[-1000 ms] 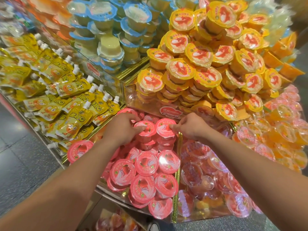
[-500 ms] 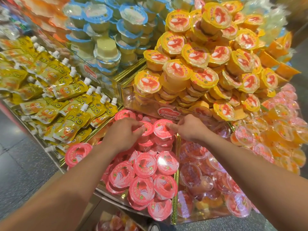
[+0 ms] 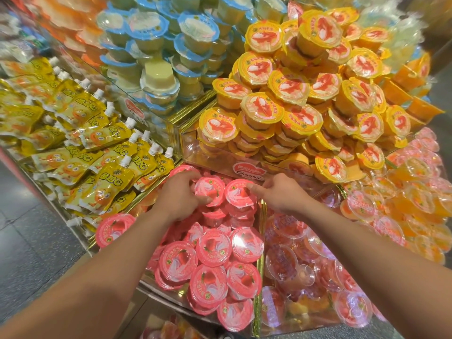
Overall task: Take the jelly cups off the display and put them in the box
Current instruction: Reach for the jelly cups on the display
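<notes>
Two hands work at the pink bin's (image 3: 258, 241) rear, tight under the clear wall (image 3: 210, 155). Left hand (image 3: 178, 199) grips left cup (image 3: 210, 192), fingers curled round it. Right hand (image 3: 281, 194) fingertip touches right cup (image 3: 238, 195); grip indeterminate.

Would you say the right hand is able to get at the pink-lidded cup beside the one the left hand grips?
Probably yes: a fingertip of the right hand touches the rim of that pink-lidded cup, which sits on top, uncovered, and the left hand grips only the neighbouring cup.
</notes>
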The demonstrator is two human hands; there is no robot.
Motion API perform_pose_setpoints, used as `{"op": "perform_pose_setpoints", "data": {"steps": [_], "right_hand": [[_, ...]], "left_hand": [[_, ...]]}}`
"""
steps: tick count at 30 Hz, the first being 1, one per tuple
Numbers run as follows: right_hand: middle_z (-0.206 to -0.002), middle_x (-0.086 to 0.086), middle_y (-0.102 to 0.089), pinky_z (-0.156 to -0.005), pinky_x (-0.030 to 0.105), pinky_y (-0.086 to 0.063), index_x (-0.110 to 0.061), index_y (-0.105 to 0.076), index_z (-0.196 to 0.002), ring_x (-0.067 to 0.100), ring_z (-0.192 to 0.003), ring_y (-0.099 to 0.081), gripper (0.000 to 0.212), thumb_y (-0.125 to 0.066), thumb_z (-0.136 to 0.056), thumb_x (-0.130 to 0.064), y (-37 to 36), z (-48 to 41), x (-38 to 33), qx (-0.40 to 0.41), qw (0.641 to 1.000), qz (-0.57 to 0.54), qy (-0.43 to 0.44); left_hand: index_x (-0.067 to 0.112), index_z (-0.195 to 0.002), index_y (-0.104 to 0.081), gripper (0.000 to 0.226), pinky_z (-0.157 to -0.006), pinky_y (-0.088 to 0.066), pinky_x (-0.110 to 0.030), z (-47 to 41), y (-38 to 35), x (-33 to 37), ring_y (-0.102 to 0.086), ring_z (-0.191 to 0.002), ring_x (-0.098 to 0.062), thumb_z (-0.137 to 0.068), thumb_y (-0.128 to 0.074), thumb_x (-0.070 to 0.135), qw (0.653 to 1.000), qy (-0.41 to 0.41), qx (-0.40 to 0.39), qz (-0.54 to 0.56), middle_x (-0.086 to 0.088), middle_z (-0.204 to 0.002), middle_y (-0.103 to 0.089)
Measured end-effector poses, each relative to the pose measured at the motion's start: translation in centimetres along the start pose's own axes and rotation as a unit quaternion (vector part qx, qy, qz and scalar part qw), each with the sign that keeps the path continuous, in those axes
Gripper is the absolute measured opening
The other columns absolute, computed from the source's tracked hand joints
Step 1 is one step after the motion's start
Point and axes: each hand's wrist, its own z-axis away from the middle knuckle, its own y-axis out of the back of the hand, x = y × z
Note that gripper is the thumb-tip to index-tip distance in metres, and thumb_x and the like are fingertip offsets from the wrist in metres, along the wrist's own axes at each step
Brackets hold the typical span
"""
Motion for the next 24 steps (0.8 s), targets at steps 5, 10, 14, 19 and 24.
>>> {"op": "perform_pose_setpoints", "data": {"steps": [5,10,14,19,24], "right_hand": [[-0.055,0.004,-0.048,-0.053,0.029,-0.036,-0.003,-0.061,-0.068,0.021,-0.053,-0.048,0.067,-0.056,-0.091,-0.066,0.1,-0.2,0.6,0.000,1.000,0.000,0.009],[-0.054,0.003,-0.045,-0.051,0.030,-0.033,-0.013,-0.043,-0.058,0.020,-0.051,-0.044,0.060,-0.055,-0.095,-0.059,0.0,-0.3,0.8,-0.003,1.000,0.010,0.022],[-0.051,0.000,-0.046,-0.055,0.031,-0.037,0.002,-0.068,-0.078,0.020,-0.052,-0.048,0.060,-0.054,-0.098,-0.053,-0.6,-1.0,0.9,-0.001,1.000,-0.019,0.020],[-0.068,0.008,-0.063,-0.061,0.034,-0.046,-0.009,-0.060,-0.066,0.031,-0.072,-0.065,0.063,-0.051,-0.093,-0.065,-1.9,-2.5,-0.3,0.034,0.998,-0.049,0.002],[-0.069,0.005,-0.057,-0.061,0.033,-0.044,-0.016,-0.045,-0.062,0.031,-0.072,-0.062,0.062,-0.057,-0.086,-0.072,-3.7,-2.4,-3.1,0.033,0.999,-0.001,0.000]], "left_hand": [[0.007,-0.112,-0.069,0.034,-0.064,-0.038,-0.032,-1.2,-0.9,-0.1,-0.061,-0.074,-0.028,-0.087,-0.077,0.030,0.999,0.035,0.038,0.003,-0.006,-0.070,-0.061],[0.006,-0.086,-0.068,0.015,-0.060,-0.048,-0.030,-2.4,-1.7,-0.3,-0.071,-0.058,-0.025,-0.092,-0.071,0.020,0.996,0.065,0.044,0.048,-0.013,-0.059,-0.067],[0.006,-0.086,-0.074,0.017,-0.067,-0.052,-0.036,-3.6,-1.5,-0.6,-0.070,-0.072,-0.030,-0.087,-0.077,0.022,0.997,0.068,0.029,0.016,-0.015,-0.075,-0.072],[0.018,-0.102,-0.076,0.021,-0.070,-0.046,-0.032,-3.5,-1.2,0.3,-0.066,-0.096,-0.033,-0.083,-0.079,0.028,0.994,0.057,0.062,-0.066,-0.009,-0.094,-0.074],[0.019,-0.096,-0.076,0.020,-0.068,-0.044,-0.031,-3.1,-1.7,-0.5,-0.067,-0.091,-0.029,-0.080,-0.080,0.029,0.993,0.030,0.102,-0.060,-0.004,-0.093,-0.074]]}}
